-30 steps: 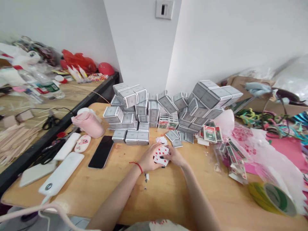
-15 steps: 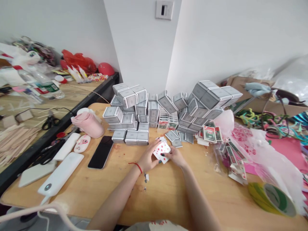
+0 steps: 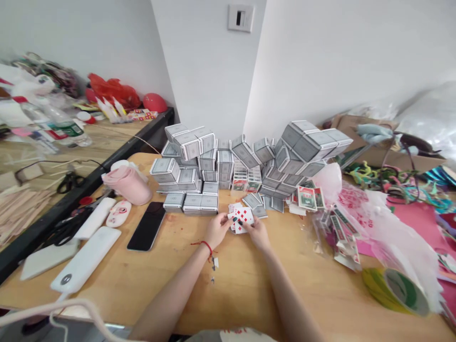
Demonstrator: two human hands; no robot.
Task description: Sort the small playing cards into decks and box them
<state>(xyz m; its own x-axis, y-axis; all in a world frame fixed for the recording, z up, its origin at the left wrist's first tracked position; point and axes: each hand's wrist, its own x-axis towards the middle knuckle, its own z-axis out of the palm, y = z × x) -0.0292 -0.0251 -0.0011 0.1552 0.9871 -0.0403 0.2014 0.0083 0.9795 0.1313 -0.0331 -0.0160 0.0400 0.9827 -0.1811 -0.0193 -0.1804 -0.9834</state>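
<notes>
We judge the cards [image 3: 245,214] light, springy and slippery, best taken by their edges, as our left hand [image 3: 215,231] pinches their left side and our right hand [image 3: 258,233] their right, thumbs on top, over the table [image 3: 242,285] before the stacks [image 3: 192,203].

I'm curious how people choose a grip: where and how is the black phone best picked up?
Probably pinch the black phone by both long edges near its middle, coming from above and its right. It lies flat, screen up, a thin slab without a handle, and the long white device sits close on its left.
</notes>
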